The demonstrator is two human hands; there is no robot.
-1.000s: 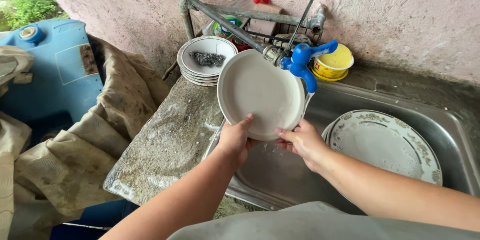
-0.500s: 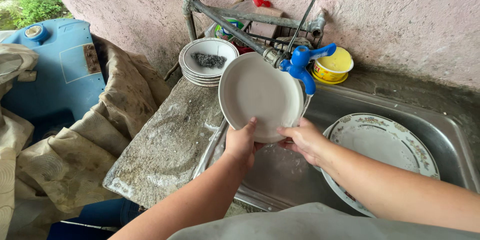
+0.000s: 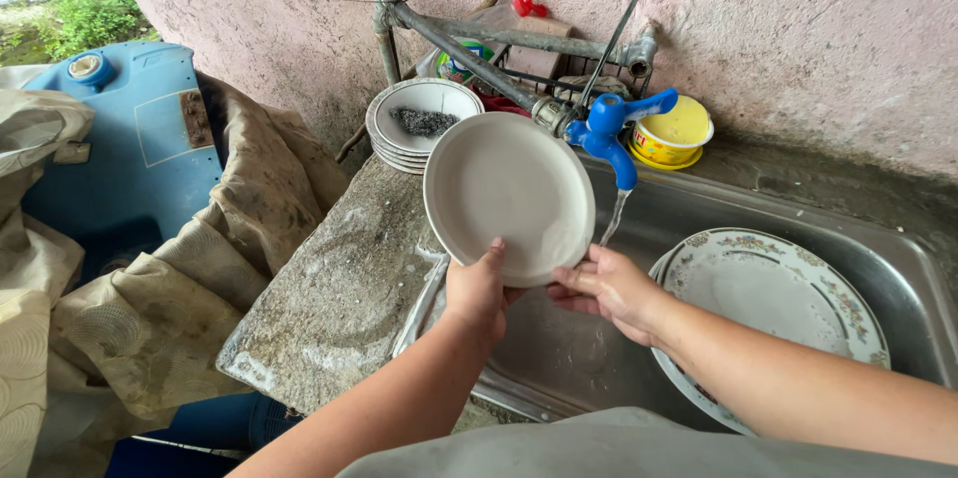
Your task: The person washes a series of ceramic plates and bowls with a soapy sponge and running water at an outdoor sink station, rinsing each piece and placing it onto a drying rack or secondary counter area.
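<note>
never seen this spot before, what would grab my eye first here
A plain white plate stands out at the centre, tilted up above the steel sink, held at its lower rim by the left hand and right hand. Just right of it a bright blue tap runs a thin stream of water. A flower-rimmed plate leans in the sink on the right.

The plate (image 3: 509, 194) above the fingers (image 3: 494, 260) is plain cream-white. Right of the fingers, a white plate (image 3: 773, 293) carries a floral rim in green and gold. The tap (image 3: 611, 129) beyond them is bright blue, the tub (image 3: 677, 131) past it yellow. The sink (image 3: 798, 209) is grey steel. Far left, the drum (image 3: 130, 139) is blue, the cloth (image 3: 150, 308) tan.
</note>
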